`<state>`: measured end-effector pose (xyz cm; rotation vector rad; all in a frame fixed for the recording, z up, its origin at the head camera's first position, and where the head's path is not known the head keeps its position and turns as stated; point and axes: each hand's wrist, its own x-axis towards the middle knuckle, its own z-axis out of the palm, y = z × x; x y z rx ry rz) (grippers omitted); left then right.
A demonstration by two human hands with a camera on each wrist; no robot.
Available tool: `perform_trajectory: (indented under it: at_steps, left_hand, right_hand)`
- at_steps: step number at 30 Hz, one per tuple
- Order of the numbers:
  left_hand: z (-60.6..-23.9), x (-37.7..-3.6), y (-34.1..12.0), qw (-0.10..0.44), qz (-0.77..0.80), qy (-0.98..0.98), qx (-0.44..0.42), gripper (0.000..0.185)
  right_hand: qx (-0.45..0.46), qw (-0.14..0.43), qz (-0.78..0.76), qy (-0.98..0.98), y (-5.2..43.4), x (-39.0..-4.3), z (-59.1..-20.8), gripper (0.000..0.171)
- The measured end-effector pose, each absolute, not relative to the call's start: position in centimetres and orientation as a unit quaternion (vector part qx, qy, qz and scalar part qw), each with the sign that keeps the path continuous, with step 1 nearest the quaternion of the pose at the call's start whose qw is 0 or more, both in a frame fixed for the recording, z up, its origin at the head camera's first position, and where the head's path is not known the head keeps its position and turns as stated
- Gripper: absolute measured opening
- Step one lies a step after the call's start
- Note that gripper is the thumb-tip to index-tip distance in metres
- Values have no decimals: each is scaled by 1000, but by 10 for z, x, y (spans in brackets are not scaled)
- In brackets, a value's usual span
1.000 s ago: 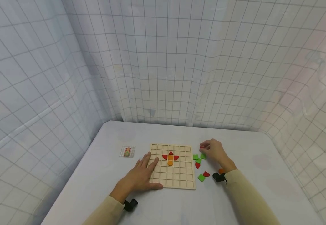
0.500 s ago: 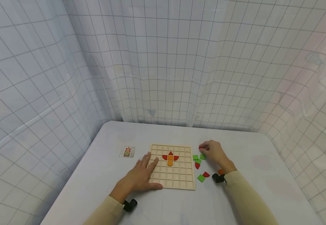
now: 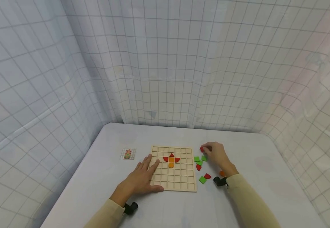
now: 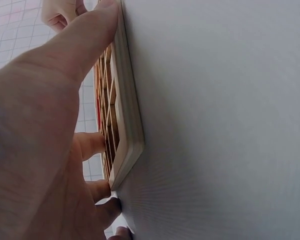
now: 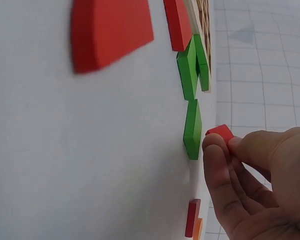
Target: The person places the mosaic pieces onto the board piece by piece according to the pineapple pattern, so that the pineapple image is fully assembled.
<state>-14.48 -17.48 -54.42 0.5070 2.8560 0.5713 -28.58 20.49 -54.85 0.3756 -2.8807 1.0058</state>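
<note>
Head view shows the right hand (image 3: 216,152) just beside green tiles (image 3: 200,161), its fingertips hard to see; only right wrist view shows them pinching a red tile (image 5: 220,135). Left hand (image 3: 142,177) lies flat, released, on the board (image 3: 182,185).

Your wooden grid board (image 3: 173,168) lies flat at the middle of the white table (image 3: 253,196). Your left hand (image 3: 141,179) rests on the board's near left corner, thumb along its front edge. To the board's left, well apart, lies the small pattern card (image 3: 128,154). In the board's upper rows sits a cluster of red and orange tiles (image 3: 171,159). To the board's right the loose green and red tiles (image 3: 200,167) lie scattered. Behind them your right hand (image 3: 217,152) pinches a small red tile (image 5: 220,134), just beside a green square tile (image 5: 192,129).
</note>
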Motion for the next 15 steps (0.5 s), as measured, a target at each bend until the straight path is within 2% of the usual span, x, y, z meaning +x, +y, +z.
perform_trajectory:
  at_steps: [8,15]
  left_hand:
    - [-546,-146,-176,91,192,962,174,126]
    - [-546,-147,-176,93,190,961,176,126]
  right_hand:
    - [121,10,380,-917,195,-274,-539,18]
    - [157,18,391,-907,185,-269,-538,16]
